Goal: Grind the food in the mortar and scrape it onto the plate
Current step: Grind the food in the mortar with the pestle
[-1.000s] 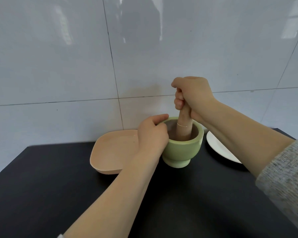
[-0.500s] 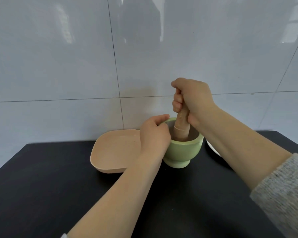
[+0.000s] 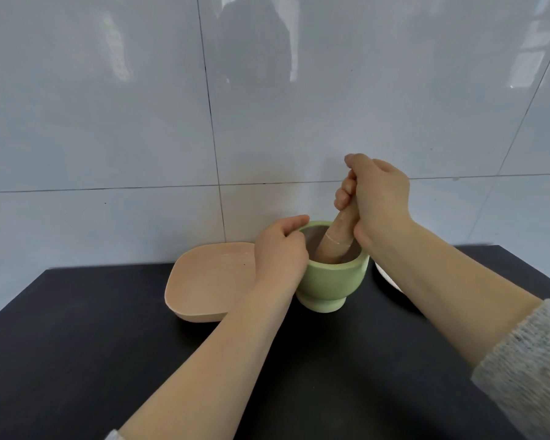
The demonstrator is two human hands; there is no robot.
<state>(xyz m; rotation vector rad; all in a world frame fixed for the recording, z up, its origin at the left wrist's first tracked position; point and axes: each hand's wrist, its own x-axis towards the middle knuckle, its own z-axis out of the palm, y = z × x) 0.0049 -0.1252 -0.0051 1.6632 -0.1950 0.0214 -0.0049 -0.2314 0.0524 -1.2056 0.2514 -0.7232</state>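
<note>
A pale green mortar (image 3: 331, 285) stands on the black table. My left hand (image 3: 280, 252) grips its left rim. A wooden pestle (image 3: 335, 241) leans in the bowl, its lower end toward the left and its top toward the right. My right hand (image 3: 375, 201) is wrapped round the pestle's upper end in a fist. The food at the bottom of the mortar is hidden by the pestle and rim. A peach square plate (image 3: 207, 281) sits just left of the mortar, partly behind my left wrist.
A white plate (image 3: 386, 277) lies right of the mortar, mostly hidden behind my right forearm. The black table (image 3: 77, 360) ends against a white tiled wall (image 3: 140, 122) just behind the dishes.
The pestle has tilted, its top swinging right and its lower end moving left inside the mortar. My left hand has stayed on the rim. The view has shifted slightly.
</note>
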